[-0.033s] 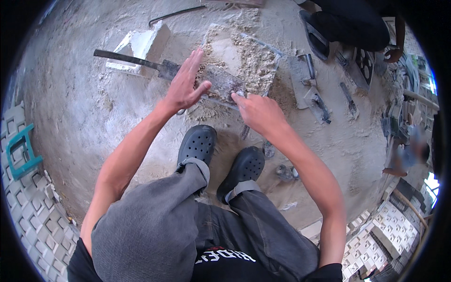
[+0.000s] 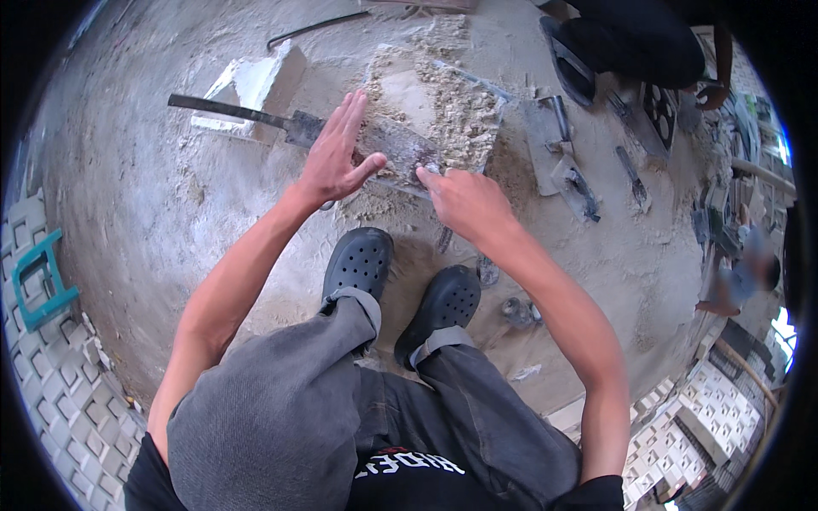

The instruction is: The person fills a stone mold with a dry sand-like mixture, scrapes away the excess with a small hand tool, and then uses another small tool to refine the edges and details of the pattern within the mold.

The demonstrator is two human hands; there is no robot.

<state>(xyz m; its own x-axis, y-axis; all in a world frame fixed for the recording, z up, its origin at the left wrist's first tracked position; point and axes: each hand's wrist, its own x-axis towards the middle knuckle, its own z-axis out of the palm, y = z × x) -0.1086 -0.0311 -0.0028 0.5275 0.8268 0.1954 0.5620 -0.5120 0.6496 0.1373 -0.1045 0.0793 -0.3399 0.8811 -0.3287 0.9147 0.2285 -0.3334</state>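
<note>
A long flat metal tool, wide plate at one end and narrow dark bar at the other (image 2: 396, 143), lies slantwise before my feet. Its narrow bar reaches left over a chipped white block (image 2: 277, 81). My left hand (image 2: 332, 162) is held over the wide plate, fingers stretched and thumb apart; whether the palm touches the metal is hard to tell. At the plate's right end my right hand (image 2: 469, 203) is closed, thumb and forefinger at its edge. Behind the plate, crumbly pale mix (image 2: 469, 128) covers a square board (image 2: 477, 77).
Right of the board lie a trowel (image 2: 545, 140), a smaller trowel (image 2: 579, 192) and another slim hand tool (image 2: 632, 175). Another person's shoe (image 2: 569, 72) and hand (image 2: 713, 96) are at the far right. A bent rod (image 2: 315, 31) lies behind; a teal plastic stool (image 2: 43, 277) stands left.
</note>
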